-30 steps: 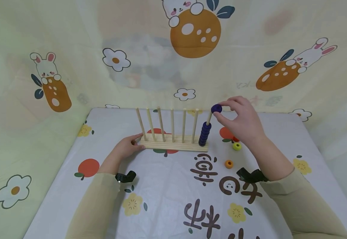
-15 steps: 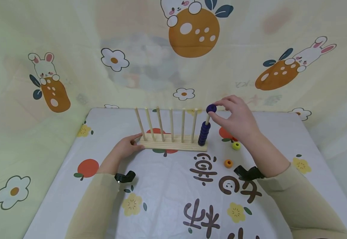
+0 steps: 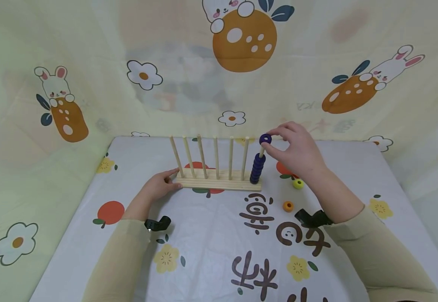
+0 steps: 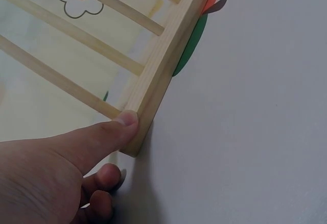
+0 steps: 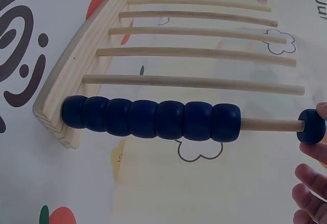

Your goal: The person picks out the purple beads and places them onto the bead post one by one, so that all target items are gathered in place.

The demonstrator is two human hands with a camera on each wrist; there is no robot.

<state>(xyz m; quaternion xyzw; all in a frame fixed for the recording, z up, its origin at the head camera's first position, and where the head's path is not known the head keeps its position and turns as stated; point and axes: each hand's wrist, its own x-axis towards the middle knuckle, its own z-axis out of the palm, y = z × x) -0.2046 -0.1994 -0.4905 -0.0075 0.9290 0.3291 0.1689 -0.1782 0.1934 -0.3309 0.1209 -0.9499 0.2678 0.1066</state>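
Note:
A wooden peg stand (image 3: 219,183) with a row of upright rods stands on the cloth. My left hand (image 3: 159,186) holds its left end, the thumb (image 4: 126,119) on the base in the left wrist view. Several dark blue beads (image 5: 156,118) are stacked on the rightmost rod. My right hand (image 3: 298,150) pinches another dark blue bead (image 3: 265,139) between thumb and fingers. In the right wrist view this bead sits at the rod's tip, apart from the stack below.
An orange bead (image 3: 288,206) and a yellow-green bead (image 3: 298,183) lie on the cloth (image 3: 203,235) right of the stand. A red shape beside the right forearm is partly hidden. A patterned cloth backdrop (image 3: 188,96) rises behind the table.
My right hand has moved left with the dark blue bead, bringing it over the rightmost rod's tip. The bead has tilted so its hole shows. My left hand stays on the stand.

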